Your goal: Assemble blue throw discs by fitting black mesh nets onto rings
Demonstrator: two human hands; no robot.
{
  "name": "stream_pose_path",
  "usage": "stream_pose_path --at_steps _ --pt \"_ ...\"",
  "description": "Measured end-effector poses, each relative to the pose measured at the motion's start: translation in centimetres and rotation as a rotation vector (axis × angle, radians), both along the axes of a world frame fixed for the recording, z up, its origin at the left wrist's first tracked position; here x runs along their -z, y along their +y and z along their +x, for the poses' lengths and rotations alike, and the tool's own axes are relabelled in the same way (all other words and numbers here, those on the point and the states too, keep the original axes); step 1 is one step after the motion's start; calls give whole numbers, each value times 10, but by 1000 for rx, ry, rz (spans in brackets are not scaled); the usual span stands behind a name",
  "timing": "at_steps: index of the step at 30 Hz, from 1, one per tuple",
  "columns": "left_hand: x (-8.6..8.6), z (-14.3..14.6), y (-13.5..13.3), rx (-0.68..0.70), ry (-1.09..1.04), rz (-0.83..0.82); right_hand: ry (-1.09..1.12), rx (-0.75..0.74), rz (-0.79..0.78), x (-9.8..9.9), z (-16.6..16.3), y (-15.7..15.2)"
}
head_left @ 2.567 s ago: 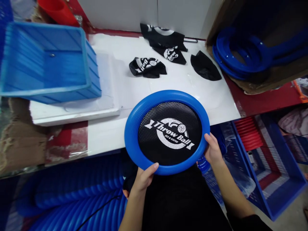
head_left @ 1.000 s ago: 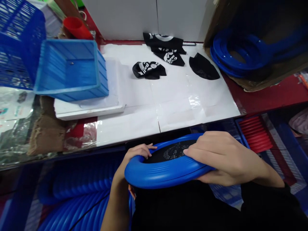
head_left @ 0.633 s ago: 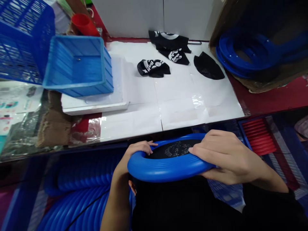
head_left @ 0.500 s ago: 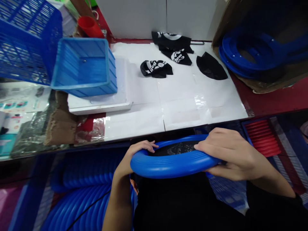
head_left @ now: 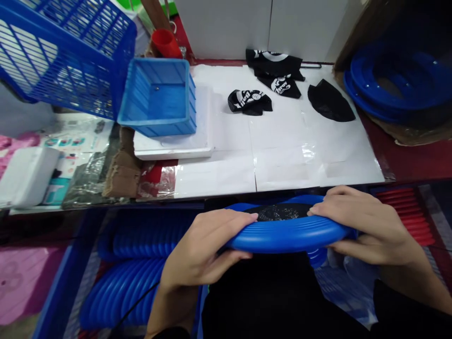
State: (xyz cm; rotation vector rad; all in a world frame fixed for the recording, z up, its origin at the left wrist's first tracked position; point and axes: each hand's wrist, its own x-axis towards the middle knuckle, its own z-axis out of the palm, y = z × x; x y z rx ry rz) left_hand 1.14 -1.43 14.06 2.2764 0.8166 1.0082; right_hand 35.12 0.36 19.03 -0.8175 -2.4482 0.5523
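Observation:
A blue plastic ring (head_left: 282, 237) with black mesh fabric (head_left: 280, 213) across its opening is held at the table's front edge, close to my body. My left hand (head_left: 208, 242) grips the ring's left side, fingers over the top and thumb below. On the right side my right hand (head_left: 367, 226) clasps the rim, fingertips resting by the mesh. Beyond them, on the white table covering, lie a folded black mesh piece with white print (head_left: 250, 101), overlapping printed black pieces (head_left: 278, 84) and a plain black piece (head_left: 331, 101).
A light blue bin (head_left: 157, 127) stands on a white box at left, near a blue basket (head_left: 81, 61) and a red cup (head_left: 166, 43). Blue rings fill a carton (head_left: 399, 80) at right. Below the table sit stacked blue rings (head_left: 123, 292) and red rings (head_left: 406, 212).
My left hand has moved from the ring's far left edge to its near left side, now gripping with the thumb underneath. The view has shifted left; my right hand keeps its hold.

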Motion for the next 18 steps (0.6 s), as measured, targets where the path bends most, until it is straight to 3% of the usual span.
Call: stream_pose_path --at_steps 5,10,13,15,16,18 --pt "6 11 -9 -24 -115 59 -23 -8 3 2 6 0" --pt "19 3 -2 41 -240 -40 -40 -13 -41 1 2 -2" --pt "53 -18 8 113 -379 -103 -36 -11 -159 4 6 2" --pt "84 -35 14 83 -567 -114 -26 5 -244 10 13 5" --pt "99 -43 16 1 -671 -149 -10 10 -273 13 16 7" --pt "120 -55 20 -5 -731 -254 44 2 -295 21 20 9"
